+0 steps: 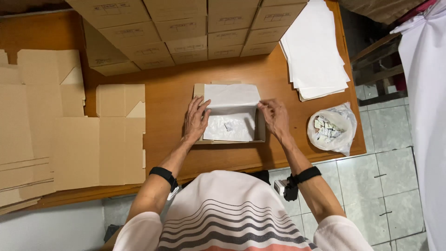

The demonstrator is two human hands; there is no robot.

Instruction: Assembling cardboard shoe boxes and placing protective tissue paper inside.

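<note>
An open cardboard box (261, 132) sits on the wooden table (167, 93) in front of me, lined with white tissue paper (232, 100). A small packet (228, 126) lies inside on the paper. My left hand (195, 121) rests on the box's left edge, its fingers on the paper. My right hand (275, 117) pinches the paper's right edge over the box.
Stacked closed cardboard boxes (186, 32) fill the table's back. Flat unfolded cartons (60, 125) lie at the left. A pile of white sheets (313, 51) sits at the back right. A plastic bag of small packets (331, 128) rests near the right edge. Tiled floor lies beyond.
</note>
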